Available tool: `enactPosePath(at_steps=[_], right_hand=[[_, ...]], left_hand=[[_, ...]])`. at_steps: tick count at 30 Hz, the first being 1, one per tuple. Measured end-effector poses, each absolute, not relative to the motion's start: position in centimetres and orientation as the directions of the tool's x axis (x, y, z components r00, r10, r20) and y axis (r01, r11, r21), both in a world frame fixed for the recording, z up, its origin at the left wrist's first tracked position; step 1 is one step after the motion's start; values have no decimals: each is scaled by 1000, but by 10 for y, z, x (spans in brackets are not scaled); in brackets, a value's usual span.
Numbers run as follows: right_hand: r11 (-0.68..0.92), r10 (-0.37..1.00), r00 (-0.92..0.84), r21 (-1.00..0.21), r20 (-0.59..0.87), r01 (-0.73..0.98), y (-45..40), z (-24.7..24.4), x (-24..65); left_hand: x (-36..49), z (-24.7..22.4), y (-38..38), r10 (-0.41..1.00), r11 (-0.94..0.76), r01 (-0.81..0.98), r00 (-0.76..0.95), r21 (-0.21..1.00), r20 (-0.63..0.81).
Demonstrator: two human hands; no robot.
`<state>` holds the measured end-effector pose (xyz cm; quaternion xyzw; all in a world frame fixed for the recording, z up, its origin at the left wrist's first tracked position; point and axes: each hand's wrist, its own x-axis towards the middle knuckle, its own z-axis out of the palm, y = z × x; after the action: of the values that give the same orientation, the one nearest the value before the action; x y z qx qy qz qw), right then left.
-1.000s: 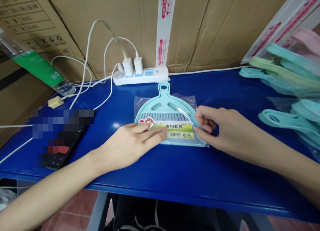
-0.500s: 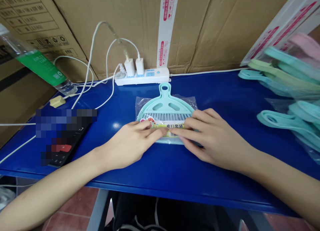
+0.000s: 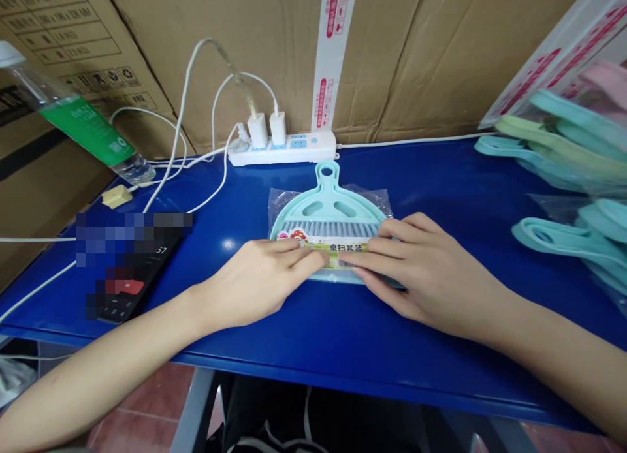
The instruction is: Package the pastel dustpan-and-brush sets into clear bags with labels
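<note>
Site resembled a workshop or stockroom. Large brown cardboard cartons (image 3: 416, 61) backed a glossy blue tabletop (image 3: 313, 348); bagged pastel plastic-handled goods (image 3: 563, 141) lay piled right.

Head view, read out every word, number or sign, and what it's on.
"桌扫套装": label on the bagged dustpan.
"57": phone; part is pixelated.
"KG", twice: left carton; its numbers are too blurred.
Recycling sign: same carton.
Red print on tape: too blurred.
Bottle text: too blurred.
The label's smaller print: too small.
</note>
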<state>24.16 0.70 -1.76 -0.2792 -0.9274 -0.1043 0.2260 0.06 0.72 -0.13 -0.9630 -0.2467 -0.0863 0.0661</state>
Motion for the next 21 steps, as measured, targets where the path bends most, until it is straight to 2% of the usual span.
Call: enactPosePath(at_steps=[3, 7, 10, 14, 21], right_hand=[[817, 472, -750, 90, 462, 570, 5, -17, 240], [790, 479, -734, 128, 481, 600, 3, -15, 239], [791, 484, -717, 100, 503, 604, 4, -14, 241], [805, 510, -713, 23, 481, 592, 4, -16, 242], [815, 503, -732, 28, 459, 578, 1, -18, 241]], left_hand=[[3, -2, 6, 471, -868, 491, 861, -73, 193], [2, -1, 7, 540, -838, 546, 828, 3, 148], [0, 0, 9, 541, -839, 544, 825, 26, 165], [0, -1, 9, 530, -843, 537, 825, 19, 194], [5, -2, 9, 440, -891, 454, 873, -20, 211]])
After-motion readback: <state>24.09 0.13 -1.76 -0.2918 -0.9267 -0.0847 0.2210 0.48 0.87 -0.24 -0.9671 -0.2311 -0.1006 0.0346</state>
